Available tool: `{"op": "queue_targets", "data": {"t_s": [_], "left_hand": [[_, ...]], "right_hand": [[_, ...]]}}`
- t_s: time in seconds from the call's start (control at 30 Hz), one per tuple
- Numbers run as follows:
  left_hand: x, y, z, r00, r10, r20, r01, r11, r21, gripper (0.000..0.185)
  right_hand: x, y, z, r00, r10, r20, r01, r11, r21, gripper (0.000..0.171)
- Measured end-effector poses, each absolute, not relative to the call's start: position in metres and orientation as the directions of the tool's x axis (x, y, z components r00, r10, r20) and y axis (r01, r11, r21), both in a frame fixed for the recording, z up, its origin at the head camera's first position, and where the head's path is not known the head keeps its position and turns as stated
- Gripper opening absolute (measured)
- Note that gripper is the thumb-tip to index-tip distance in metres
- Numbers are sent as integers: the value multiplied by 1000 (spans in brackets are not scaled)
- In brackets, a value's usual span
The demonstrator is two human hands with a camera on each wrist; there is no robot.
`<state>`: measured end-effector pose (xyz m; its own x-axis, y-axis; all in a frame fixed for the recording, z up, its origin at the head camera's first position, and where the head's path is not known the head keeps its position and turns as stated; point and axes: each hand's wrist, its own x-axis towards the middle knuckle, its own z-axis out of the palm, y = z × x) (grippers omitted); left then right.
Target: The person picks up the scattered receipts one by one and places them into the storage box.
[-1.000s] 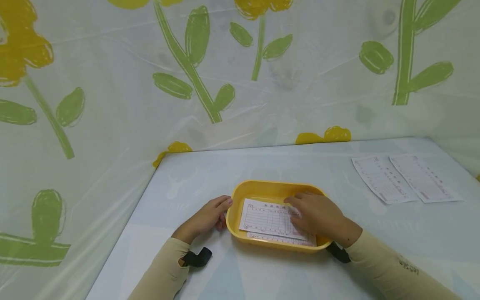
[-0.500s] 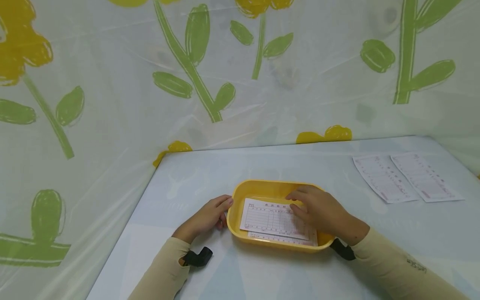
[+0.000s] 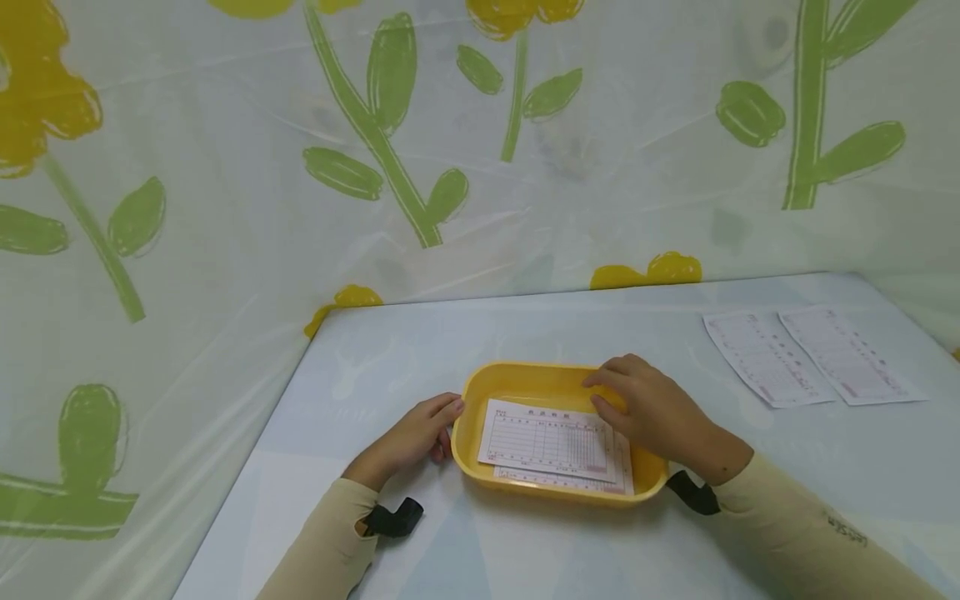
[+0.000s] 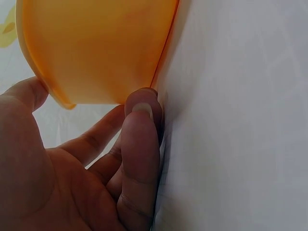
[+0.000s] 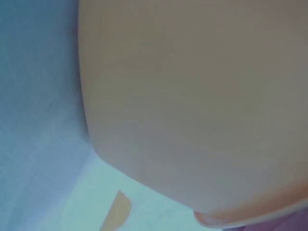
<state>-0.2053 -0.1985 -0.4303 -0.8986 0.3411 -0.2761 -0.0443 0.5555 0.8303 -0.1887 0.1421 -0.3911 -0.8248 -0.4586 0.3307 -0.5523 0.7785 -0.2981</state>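
Note:
A yellow plastic tray [image 3: 495, 377] sits on the table in the head view, with printed paper slips [image 3: 543, 437] overlapping inside it. My left hand [image 3: 411, 435] touches the tray's left end. In the left wrist view, one fingertip of the left hand [image 4: 82, 163] meets the tray's rim, while others lie low by its base, loosely bent. Over the tray's right end hovers my right hand [image 3: 663, 412], fingers slightly bent, with nothing seen in its grasp. Only the tray's outer wall [image 5: 192, 106] fills most of the right wrist view; the right fingers are barely visible there.
Two more printed slips [image 3: 768, 358] lie side by side at the back right of the table [image 3: 360, 367]. Behind the table hangs a white sheet [image 3: 247, 167] with flower prints. A black strap piece [image 3: 396, 518] sticks out at the left wrist.
My right hand has drawn back rightward from the slips toward the tray's right rim, uncovering more of the top slip. The left hand and tray have stayed nearly in place.

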Motion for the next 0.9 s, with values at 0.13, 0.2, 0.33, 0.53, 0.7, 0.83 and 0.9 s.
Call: {"op": "queue_targets", "data": {"t_s": [0.13,0.2,0.33,0.53,0.7,0.83,0.9], "left_hand": [[-205,-200,-432,-896,354,-269,-38,542,839,47],[-205,-200,-432,-895,355,-269,-40,538,842,47],[-205,-200,-433,-897,351,-269,-42,537,842,48],[-205,-200,-433,-898,343,-275,-48,545,837,49],[-206,-199,-433,-903,337,-268,-47,543,839,48],[-206,-199,-432,-899,346,-269,-42,542,840,48],[-206,-199,-432,-897,350,-269,-41,541,840,48]], "right_hand": [[-189,143,-390,-833,-445,328,-540,784,-306,22],[-190,144,-390,-834,-440,334,-537,787,-304,21],[-191,145,-390,-836,-425,348,-529,793,-303,21],[-193,147,-391,-838,-411,358,-522,795,-309,21],[-194,148,-389,-842,-402,361,-514,799,-310,22],[-194,148,-388,-857,-392,335,-495,808,-320,22],[-194,149,-388,-860,-389,330,-490,809,-323,22]]}}
